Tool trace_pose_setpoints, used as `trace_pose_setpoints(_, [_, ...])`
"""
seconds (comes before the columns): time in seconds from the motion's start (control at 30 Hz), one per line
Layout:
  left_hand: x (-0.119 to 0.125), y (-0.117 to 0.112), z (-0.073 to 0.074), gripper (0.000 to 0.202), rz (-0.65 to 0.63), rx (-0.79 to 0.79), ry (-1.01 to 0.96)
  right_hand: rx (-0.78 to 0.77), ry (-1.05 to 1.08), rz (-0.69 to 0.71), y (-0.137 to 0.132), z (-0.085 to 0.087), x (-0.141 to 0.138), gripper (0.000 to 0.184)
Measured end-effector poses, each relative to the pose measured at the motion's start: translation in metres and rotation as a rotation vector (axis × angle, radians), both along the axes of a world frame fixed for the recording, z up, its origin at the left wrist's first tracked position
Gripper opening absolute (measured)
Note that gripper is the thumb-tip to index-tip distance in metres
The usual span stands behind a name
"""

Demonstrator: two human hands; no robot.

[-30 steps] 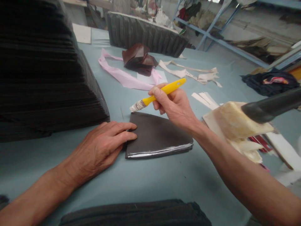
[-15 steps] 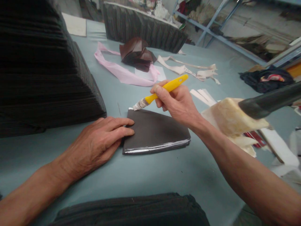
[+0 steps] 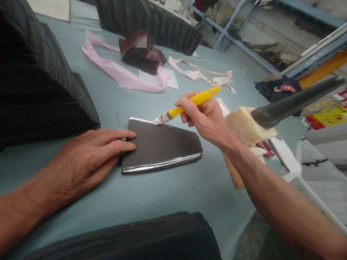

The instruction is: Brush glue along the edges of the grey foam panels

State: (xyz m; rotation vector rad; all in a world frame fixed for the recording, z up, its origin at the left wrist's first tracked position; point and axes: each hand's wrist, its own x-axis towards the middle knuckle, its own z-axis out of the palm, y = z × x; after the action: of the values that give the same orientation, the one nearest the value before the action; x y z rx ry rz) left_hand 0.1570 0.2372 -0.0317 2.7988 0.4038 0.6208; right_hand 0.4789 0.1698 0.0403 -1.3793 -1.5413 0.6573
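A small stack of dark brown, tapered sheets (image 3: 159,144) lies on the blue-green table. White paste runs along its near edge and along part of its far edge. My left hand (image 3: 94,150) rests at the left end of the stack, its fingers stretched out and the fingertips on the top sheet. In my right hand (image 3: 203,115) is a yellow-handled paintbrush (image 3: 197,99), pinched between thumb and fingers. The brush's white-coated bristles touch the far edge of the top sheet, where the white line ends.
Tall dark stacks stand at left (image 3: 40,90) and at the back (image 3: 149,25); another dark pile (image 3: 130,238) lies in front. Pink cloth (image 3: 121,77), crumpled brown material (image 3: 141,52) and pale strips (image 3: 197,74) lie beyond. A pale block with a dark handle (image 3: 241,122) is at right.
The brush has moved right along the far edge of the top sheet, leaving a longer white line. My left hand still rests on the stack. The whole view has shifted to the right.
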Motion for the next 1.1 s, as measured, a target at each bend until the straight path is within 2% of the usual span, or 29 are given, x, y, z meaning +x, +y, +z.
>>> trace_pose_setpoints(0.1, [0.0,0.001,-0.004,0.039,0.01,-0.026,-0.013,-0.001,-0.006,-0.034,-0.007,0.001,0.004,0.055])
trace_pose_setpoints(0.2, [0.003,-0.002,-0.006,0.037,0.08,-0.068,-0.03,-0.005,-0.022,-0.053,-0.014,0.002,0.009,0.055])
trace_pose_setpoints(0.47, [0.006,-0.007,-0.005,0.04,0.142,-0.127,-0.036,-0.027,-0.05,-0.145,-0.028,-0.001,0.022,0.052])
trace_pose_setpoints(0.6, [0.004,-0.003,-0.009,0.036,0.082,-0.076,-0.079,-0.025,-0.062,-0.173,-0.035,0.001,0.026,0.054])
trace_pose_setpoints(1.1, [-0.003,0.007,-0.021,0.038,0.022,-0.021,-0.096,-0.007,-0.074,-0.268,-0.063,0.0,0.053,0.058])
